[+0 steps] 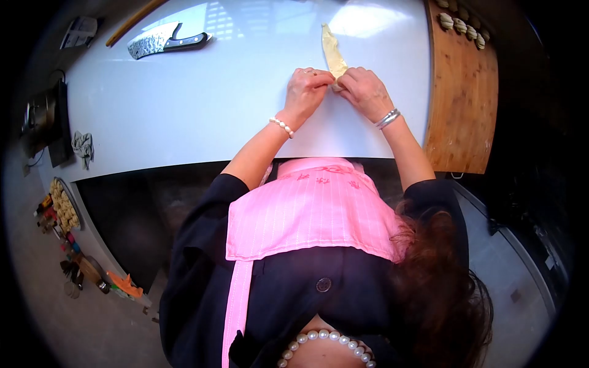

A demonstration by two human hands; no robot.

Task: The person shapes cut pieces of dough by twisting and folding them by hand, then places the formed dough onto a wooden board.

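Note:
A long, flat strip of pale dough (333,52) lies on the white tabletop (233,104), its narrow far end pointing away from me. Both hands meet at its near end. My left hand (308,89) pinches the dough edge from the left, fingers pressed together. From the right, my right hand (363,89) grips the same end with curled fingers. A small rolled or folded bit of dough shows between the fingertips; the rest of that end is hidden by them.
A cleaver (169,43) lies at the back left, near a wooden rod (135,23). On the right, a wooden board (460,104) bears several shaped dough pieces (459,26). A crumpled cloth (83,147) rests at the left edge, beside a dark appliance (46,119).

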